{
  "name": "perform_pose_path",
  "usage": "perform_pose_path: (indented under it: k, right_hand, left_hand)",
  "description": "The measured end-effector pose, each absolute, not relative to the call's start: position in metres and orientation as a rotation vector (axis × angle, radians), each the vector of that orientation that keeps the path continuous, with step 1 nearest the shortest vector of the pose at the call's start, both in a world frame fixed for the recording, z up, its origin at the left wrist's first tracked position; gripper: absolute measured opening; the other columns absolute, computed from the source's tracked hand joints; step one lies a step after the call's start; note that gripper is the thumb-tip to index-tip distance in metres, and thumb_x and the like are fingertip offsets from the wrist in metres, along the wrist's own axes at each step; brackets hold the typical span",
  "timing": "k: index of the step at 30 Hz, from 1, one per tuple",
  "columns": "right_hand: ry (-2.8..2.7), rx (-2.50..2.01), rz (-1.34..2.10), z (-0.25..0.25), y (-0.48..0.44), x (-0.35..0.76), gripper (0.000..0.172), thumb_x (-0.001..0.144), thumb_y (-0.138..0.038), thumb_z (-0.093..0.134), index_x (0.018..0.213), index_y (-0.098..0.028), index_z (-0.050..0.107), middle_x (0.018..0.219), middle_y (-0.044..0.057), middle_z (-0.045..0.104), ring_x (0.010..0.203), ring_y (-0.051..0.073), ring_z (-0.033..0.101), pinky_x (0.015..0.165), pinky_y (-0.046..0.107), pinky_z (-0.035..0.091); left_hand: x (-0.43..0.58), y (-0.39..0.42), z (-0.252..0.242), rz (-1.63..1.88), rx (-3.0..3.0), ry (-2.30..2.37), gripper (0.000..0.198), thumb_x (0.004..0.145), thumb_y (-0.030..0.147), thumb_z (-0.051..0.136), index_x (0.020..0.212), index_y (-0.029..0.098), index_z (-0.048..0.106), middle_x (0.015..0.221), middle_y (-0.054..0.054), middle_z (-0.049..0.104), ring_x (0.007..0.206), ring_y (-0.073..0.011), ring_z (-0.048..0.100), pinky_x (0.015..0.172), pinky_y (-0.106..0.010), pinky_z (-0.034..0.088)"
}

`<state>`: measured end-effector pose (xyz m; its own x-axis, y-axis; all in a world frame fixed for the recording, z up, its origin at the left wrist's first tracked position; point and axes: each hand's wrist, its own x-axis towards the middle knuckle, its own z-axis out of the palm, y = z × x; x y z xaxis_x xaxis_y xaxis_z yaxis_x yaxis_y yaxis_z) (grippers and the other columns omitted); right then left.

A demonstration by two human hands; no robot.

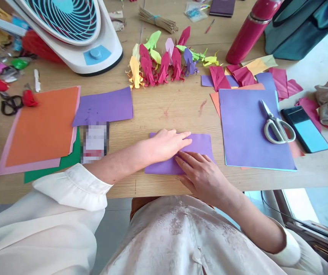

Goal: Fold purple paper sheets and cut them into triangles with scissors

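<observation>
A purple sheet of paper (200, 142) lies flat near the table's front edge, under both hands. My left hand (166, 144) rests on its upper middle with fingers stretched to the right. Just below and to the right, my right hand (199, 172) presses on the sheet, fingers out and pointing left, its thumb near the lower edge. Both palms face down and neither hand grips anything. Parts of the sheet are hidden beneath the hands. Another purple strip of paper (106, 105) lies to the left, touching an orange sheet (43, 122).
Scissors (277, 128) lie on a larger purple stack (246, 126) at right, beside a phone (305, 128). Folded paper figures (164, 65) stand at the back, between a fan (95, 53) and a red bottle (249, 34). Black-handled scissors (10, 104) sit far left.
</observation>
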<state>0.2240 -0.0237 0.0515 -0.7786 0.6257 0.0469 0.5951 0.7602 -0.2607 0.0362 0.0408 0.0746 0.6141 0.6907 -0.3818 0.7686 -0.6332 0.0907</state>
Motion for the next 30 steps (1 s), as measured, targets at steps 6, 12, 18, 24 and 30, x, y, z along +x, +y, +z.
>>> perform_pose_path:
  k: [6,12,18,24,30]
  right_hand:
    - [-2.814,-0.973,0.314,0.051,-0.038,0.222,0.047,0.101,-0.032,0.053,0.138,-0.004,0.058,0.142,0.019,0.062,0.121,0.032,0.063,0.093,0.047,0.054]
    - [-2.818,-0.951,0.332,0.052,-0.045,0.219,0.046,0.102,-0.031,0.052,0.137,-0.003,0.057,0.137,0.019,0.066,0.113,0.03,0.068,0.092,0.046,0.054]
    - [-2.785,-0.904,0.342,0.054,-0.052,0.216,0.043,0.099,-0.028,0.059,0.134,-0.002,0.059,0.128,0.018,0.071,0.105,0.029,0.071,0.088,0.045,0.055]
    - [-2.788,-0.875,0.335,0.058,-0.059,0.217,0.043,0.096,-0.027,0.064,0.131,-0.004,0.06,0.124,0.017,0.073,0.098,0.027,0.073,0.086,0.042,0.054]
    - [-2.79,-0.878,0.357,0.06,-0.062,0.217,0.041,0.096,-0.026,0.063,0.131,-0.004,0.06,0.124,0.016,0.073,0.096,0.027,0.073,0.091,0.045,0.053]
  left_hand:
    - [0.038,0.039,0.082,-0.511,2.597,1.205,0.053,0.099,0.016,0.043,0.151,0.03,0.046,0.167,-0.003,0.032,0.122,-0.0306,0.06,0.085,-0.039,0.049]
    - [0.041,0.038,0.09,-0.525,2.558,1.205,0.055,0.096,0.017,0.051,0.15,0.027,0.046,0.166,-0.004,0.033,0.12,-0.0305,0.061,0.084,-0.039,0.05]
    - [0.041,0.039,0.09,-0.531,2.568,1.199,0.057,0.095,0.015,0.051,0.15,0.027,0.046,0.167,-0.003,0.032,0.12,-0.0296,0.061,0.085,-0.04,0.05]
    - [0.04,0.038,0.085,-0.534,2.6,1.204,0.06,0.094,0.01,0.047,0.152,0.027,0.044,0.167,-0.002,0.031,0.118,-0.03,0.061,0.082,-0.04,0.05]
    - [0.038,0.036,0.082,-0.526,2.65,1.196,0.066,0.091,0.004,0.041,0.152,0.028,0.043,0.167,-0.002,0.031,0.113,-0.0292,0.063,0.079,-0.039,0.05]
